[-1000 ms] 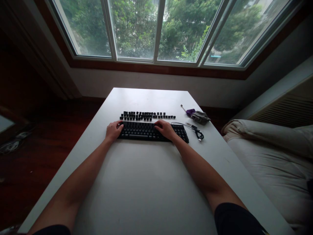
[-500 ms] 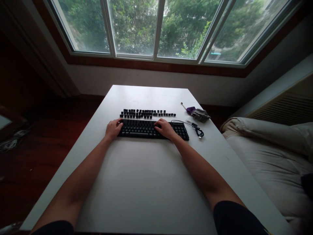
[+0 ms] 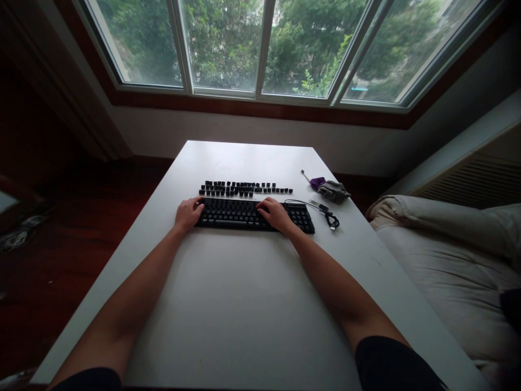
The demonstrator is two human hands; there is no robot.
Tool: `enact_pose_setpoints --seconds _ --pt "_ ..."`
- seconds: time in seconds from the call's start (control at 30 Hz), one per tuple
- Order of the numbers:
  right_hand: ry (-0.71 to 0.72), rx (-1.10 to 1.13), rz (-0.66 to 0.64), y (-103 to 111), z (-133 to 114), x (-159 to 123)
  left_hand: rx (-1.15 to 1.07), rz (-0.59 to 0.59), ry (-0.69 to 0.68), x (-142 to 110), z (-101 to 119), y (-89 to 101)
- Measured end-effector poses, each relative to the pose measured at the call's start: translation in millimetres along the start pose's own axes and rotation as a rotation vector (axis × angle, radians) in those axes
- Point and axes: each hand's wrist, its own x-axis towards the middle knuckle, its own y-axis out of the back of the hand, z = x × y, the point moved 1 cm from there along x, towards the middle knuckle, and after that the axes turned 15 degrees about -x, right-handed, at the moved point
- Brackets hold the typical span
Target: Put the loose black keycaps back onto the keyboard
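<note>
A black keyboard [image 3: 232, 214] lies flat across the white table, its rows of keys facing me. My left hand [image 3: 189, 213] is wrapped around the keyboard's left end, thumb along its edge. Over the right part of the main keys, just left of the number pad, rests my right hand [image 3: 274, 212]. Its thumb and fingers are bent towards each other on the keys; whatever is between the fingertips is too small to make out. Behind the keyboard, several loose black keycaps [image 3: 228, 190] stand in uneven rows.
Right of the keyboard lies a coiled black USB cable [image 3: 331, 220]. Farther back are a grey cloth [image 3: 334, 191], a purple cloth [image 3: 317, 183] and a thin light-coloured stick [image 3: 305, 175]. A pale sofa [image 3: 443, 260] stands beside the white table [image 3: 240, 304], and a window is beyond.
</note>
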Motion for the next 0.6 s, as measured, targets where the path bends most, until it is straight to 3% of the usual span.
enact_pose_setpoints --seconds 0.6 --pt "-0.028 -0.046 0.028 3.1 -8.0 -3.3 0.016 -0.027 0.008 1.3 1.2 3.0"
